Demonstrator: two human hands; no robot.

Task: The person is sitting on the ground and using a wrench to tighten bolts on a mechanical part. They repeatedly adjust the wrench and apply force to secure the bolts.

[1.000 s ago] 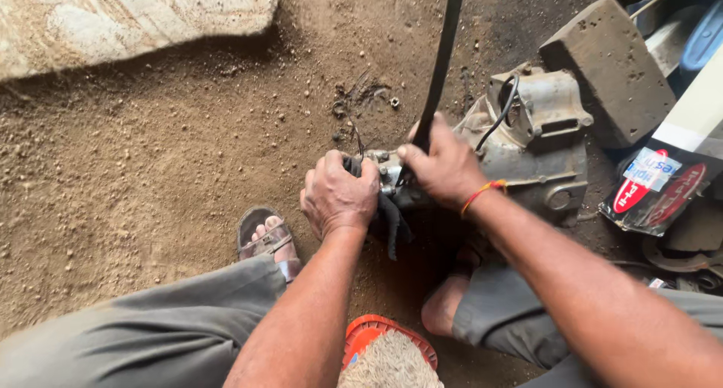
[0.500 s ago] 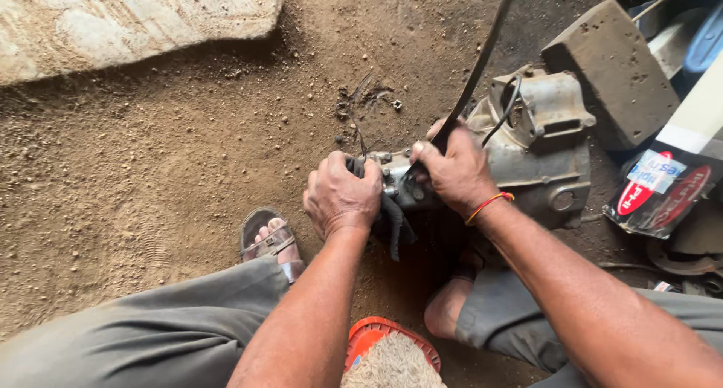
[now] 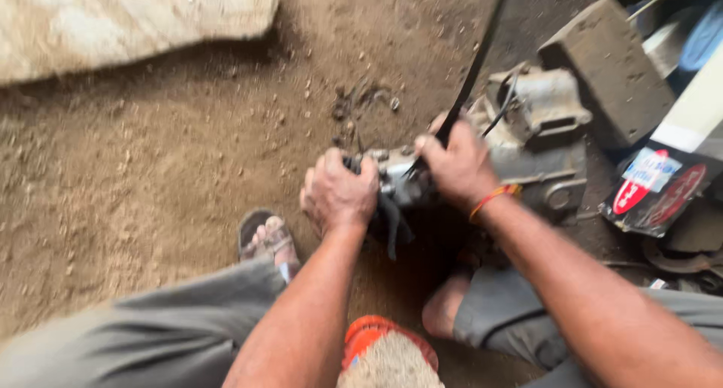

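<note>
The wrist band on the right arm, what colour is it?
Orange and yellow; the wrist band shows in the head view.

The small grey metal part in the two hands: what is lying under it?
Under the metal part hangs a dark rag, above dirt ground. The left hand and right hand cover its ends.

Two hands: left hand and right hand, both closed on one small metal part. One black bar rising from the right grip. One metal housing just behind. One block beyond. One sandal below the left grip.
</note>
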